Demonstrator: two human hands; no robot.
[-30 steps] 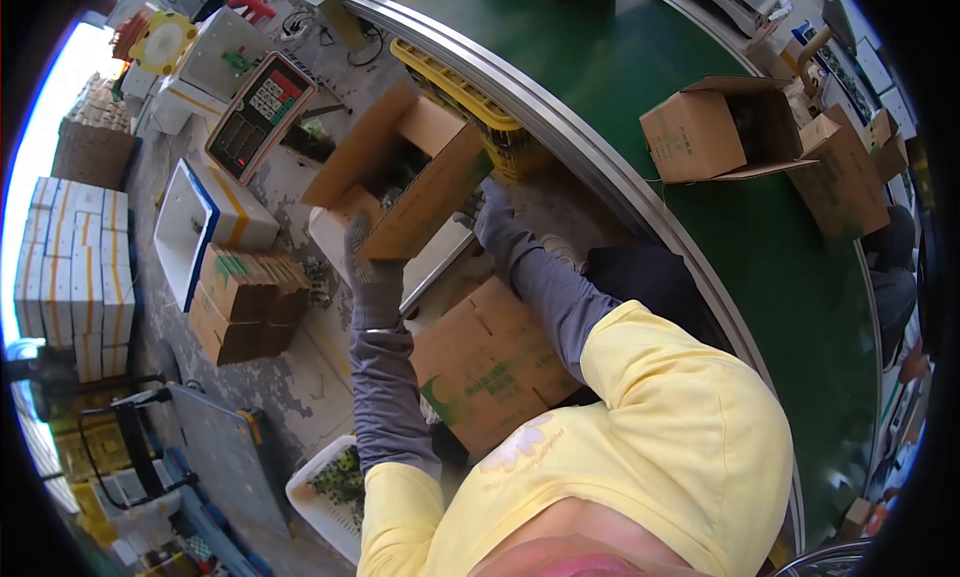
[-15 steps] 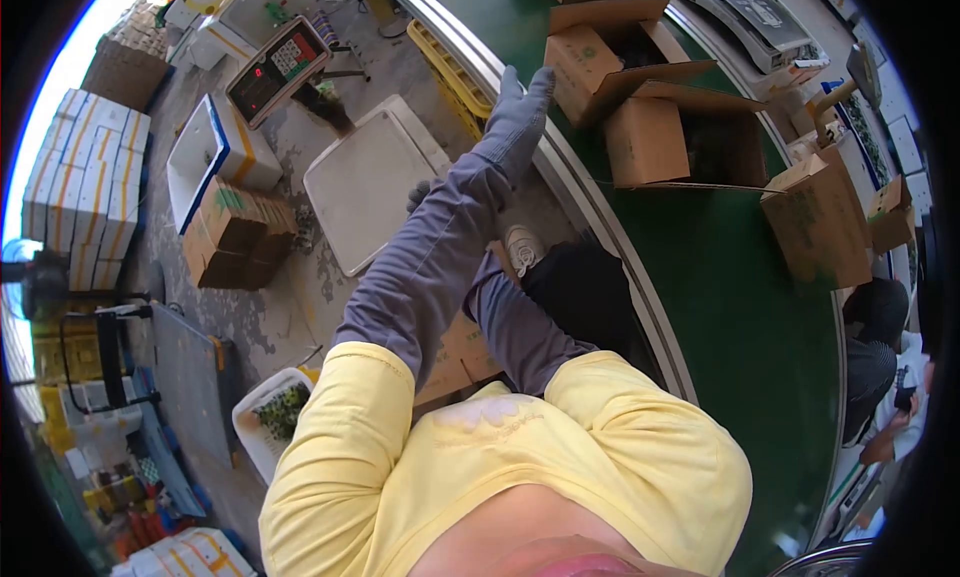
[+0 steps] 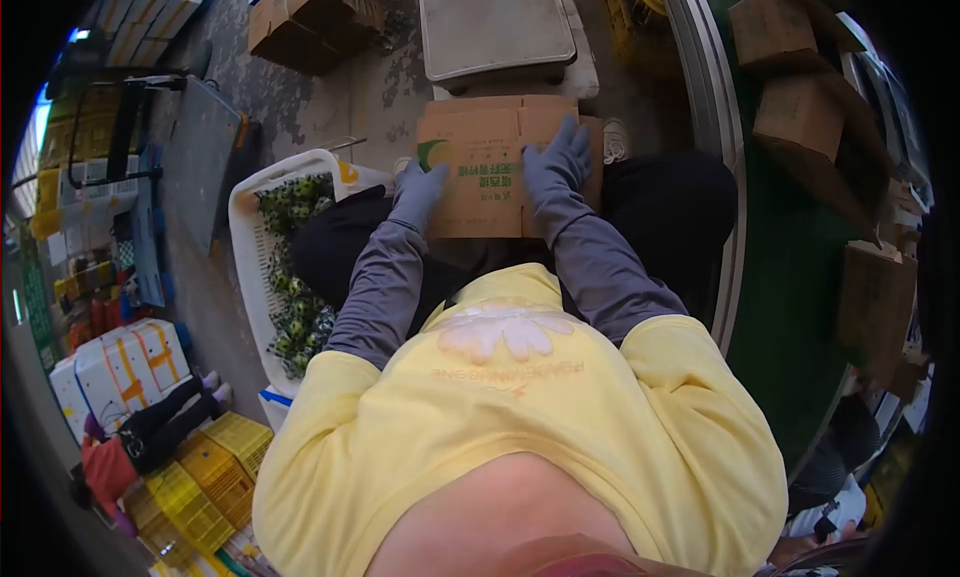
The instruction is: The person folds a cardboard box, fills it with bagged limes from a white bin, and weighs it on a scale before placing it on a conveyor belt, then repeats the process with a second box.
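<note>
Down at the person's lap, a flattened cardboard box (image 3: 495, 167) lies just short of the scale platform (image 3: 497, 22), which sits at twelve o'clock from it. Both gloved hands rest on the box. The left hand (image 3: 418, 192) presses the box's eight o'clock corner, fingers spread and laid flat rather than curled around anything. The right hand (image 3: 556, 162) lies across the panel at about three o'clock from the box's centre, fingers fanned wide and pointing toward twelve, palm down; it grips nothing either. With both palms flat on it, the board looks pinned down and steadied rather than lifted.

A white crate (image 3: 262, 247) of small green fruit stands at nine o'clock from the box, close beside the left arm, within easy reach. At three o'clock runs the green conveyor belt (image 3: 790, 237), carrying several brown cartons (image 3: 800, 127). Stacked flat cartons (image 3: 300, 22) lie at eleven o'clock, yellow crates (image 3: 210, 477) at seven.
</note>
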